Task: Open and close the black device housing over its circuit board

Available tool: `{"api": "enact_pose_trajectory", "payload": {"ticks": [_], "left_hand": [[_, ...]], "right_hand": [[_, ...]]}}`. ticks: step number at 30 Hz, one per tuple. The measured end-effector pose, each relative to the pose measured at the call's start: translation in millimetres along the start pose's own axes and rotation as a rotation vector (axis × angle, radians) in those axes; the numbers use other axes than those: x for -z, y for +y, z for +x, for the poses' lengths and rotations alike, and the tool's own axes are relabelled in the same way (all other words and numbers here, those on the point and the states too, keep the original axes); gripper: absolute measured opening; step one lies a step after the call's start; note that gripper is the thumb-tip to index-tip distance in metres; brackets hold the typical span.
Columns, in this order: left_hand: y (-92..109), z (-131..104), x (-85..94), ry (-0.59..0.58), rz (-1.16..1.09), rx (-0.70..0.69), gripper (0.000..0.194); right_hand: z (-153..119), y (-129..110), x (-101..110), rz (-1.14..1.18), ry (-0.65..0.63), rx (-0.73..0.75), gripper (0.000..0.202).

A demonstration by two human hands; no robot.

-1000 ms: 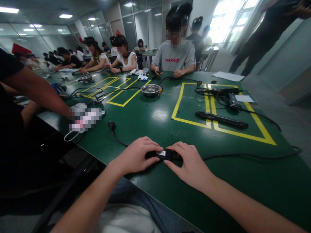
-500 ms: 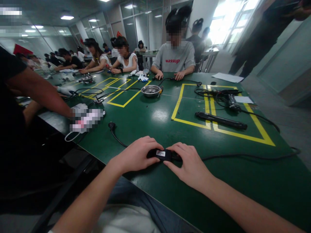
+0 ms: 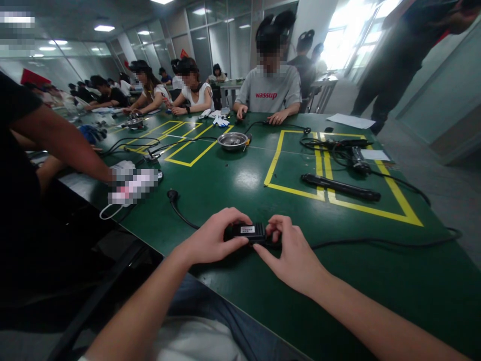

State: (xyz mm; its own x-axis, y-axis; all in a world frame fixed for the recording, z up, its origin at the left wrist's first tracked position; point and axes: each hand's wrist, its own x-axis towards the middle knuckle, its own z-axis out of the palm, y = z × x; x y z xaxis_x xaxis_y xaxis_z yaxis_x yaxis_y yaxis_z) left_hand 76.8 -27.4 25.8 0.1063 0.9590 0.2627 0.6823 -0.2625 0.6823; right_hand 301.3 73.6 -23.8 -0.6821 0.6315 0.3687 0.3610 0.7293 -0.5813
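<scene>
A small black box with a white label (image 3: 247,229) lies in line with a black power cord near the front edge of the green table. My left hand (image 3: 216,235) grips its left end between thumb and fingers. At the right end is my right hand (image 3: 289,248), its thumb and curled fingers apart around the cord; whether the thumb tip touches the box I cannot tell. The cord's plug (image 3: 173,195) rests on the table to the left. From my right hand the black cord (image 3: 376,242) runs to the table's right side.
Beyond my hands are a black tube (image 3: 341,187), a tool with a coiled cable (image 3: 358,159) and a metal bowl (image 3: 233,141). A pixelated pale object (image 3: 135,185) lies left, by a co-worker's arm (image 3: 63,130). Another person (image 3: 268,93) sits across the table.
My right fingers have come off the top of the box and moved slightly right, curling. My left hand still holds the box, and more of its ridged right end shows.
</scene>
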Motion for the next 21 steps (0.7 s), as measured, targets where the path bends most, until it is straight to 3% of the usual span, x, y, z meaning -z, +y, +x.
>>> {"api": "enact_pose_trajectory", "payload": {"ticks": [3,5,11,16,21], "left_hand": [[-7,5,-5.1,0.15,0.031,0.054,0.019],[-12,9,-8.7,0.177,0.1,0.083,0.016],[-18,11,-12.4,0.107,0.201,0.09,0.013],[-10,-10,-7.1,0.156,0.286,0.084,0.005],[-6,-29,-6.5,0.035,0.312,0.08,0.005]], "right_hand": [[0,0,0,-0.011,-0.013,0.005,0.023],[1,0,1,-0.038,-0.048,0.053,0.013],[2,-1,2,-0.083,-0.074,0.167,0.009],[1,-2,2,-0.097,-0.063,0.197,0.012],[0,-2,3,-0.082,-0.097,0.162,0.011]]}}
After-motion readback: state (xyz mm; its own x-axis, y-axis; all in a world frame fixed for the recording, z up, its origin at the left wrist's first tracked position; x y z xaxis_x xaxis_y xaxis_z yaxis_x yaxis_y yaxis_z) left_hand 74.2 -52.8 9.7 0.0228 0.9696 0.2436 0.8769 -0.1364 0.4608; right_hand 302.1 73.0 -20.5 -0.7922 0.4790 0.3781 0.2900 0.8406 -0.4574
